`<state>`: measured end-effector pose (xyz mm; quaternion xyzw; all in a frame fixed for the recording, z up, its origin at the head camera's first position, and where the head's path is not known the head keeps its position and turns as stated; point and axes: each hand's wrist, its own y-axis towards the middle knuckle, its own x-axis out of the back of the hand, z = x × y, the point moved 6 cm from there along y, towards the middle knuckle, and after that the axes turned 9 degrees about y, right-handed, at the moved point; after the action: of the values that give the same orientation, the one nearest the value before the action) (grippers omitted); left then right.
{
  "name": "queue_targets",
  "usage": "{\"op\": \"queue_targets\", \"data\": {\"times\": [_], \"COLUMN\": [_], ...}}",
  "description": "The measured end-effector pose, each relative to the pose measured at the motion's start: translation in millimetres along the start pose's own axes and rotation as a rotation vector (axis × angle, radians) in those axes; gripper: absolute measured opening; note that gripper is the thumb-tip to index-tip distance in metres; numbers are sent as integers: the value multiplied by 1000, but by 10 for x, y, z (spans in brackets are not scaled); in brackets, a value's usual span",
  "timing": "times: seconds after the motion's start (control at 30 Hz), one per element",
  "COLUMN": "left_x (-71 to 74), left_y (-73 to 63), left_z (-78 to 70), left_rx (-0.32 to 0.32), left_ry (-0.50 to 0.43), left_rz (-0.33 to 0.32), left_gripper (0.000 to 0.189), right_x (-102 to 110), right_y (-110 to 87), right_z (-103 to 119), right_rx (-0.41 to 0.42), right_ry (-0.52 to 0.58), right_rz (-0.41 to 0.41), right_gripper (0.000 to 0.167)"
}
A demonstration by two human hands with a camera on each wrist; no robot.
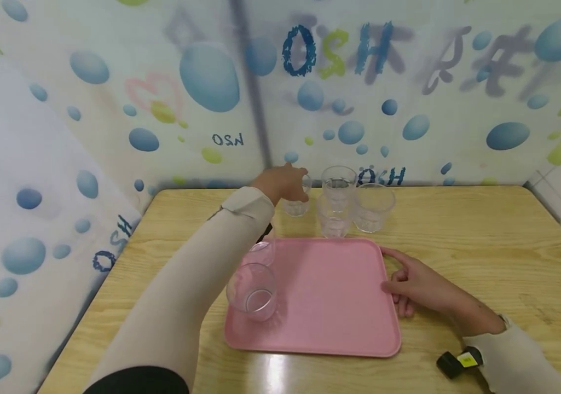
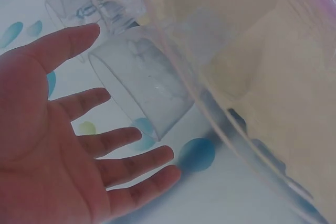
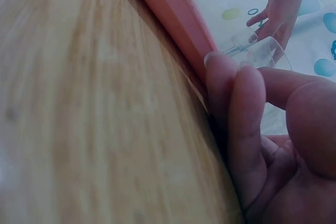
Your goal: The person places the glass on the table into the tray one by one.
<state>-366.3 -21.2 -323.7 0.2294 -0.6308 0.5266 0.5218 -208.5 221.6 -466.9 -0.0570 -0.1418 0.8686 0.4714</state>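
My left hand (image 1: 282, 183) reaches to the back of the table, its fingers spread around a clear glass (image 1: 296, 208). In the left wrist view a gap shows between those fingers and the glass (image 2: 144, 85). On the right, my right hand (image 1: 420, 284) holds the edge of a pink tray (image 1: 329, 306), thumb on the rim and index finger stretched to the far corner. Its other fingers are curled against the tray's side (image 3: 176, 22) in the right wrist view. One clear glass (image 1: 253, 295) stands on the tray's left part; another glass (image 1: 262, 254) behind it is partly hidden by my left sleeve.
Just beyond the tray's far edge are three more clear glasses: a back glass (image 1: 339, 178), a front glass (image 1: 334, 221) and a right-hand glass (image 1: 375, 208). A patterned wall covering (image 1: 280, 120) rises directly behind the wooden table (image 1: 482, 230).
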Motion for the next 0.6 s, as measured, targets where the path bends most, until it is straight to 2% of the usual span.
{"op": "queue_targets", "data": {"times": [0.13, 0.27, 0.6], "left_x": [-16, -4, -8], "left_y": [9, -4, 10], "left_z": [14, 9, 38], "left_rx": [4, -7, -19], "left_ry": [-31, -44, 4], "left_rz": [10, -18, -91], "left_gripper": [75, 73, 72], "right_x": [-5, -13, -11], "right_y": [9, 7, 13], "right_z": [4, 11, 11], "right_rx": [-7, -15, -11], "right_ry": [-1, 3, 1], "right_rz": [-1, -3, -5], "right_gripper": [89, 89, 87]}}
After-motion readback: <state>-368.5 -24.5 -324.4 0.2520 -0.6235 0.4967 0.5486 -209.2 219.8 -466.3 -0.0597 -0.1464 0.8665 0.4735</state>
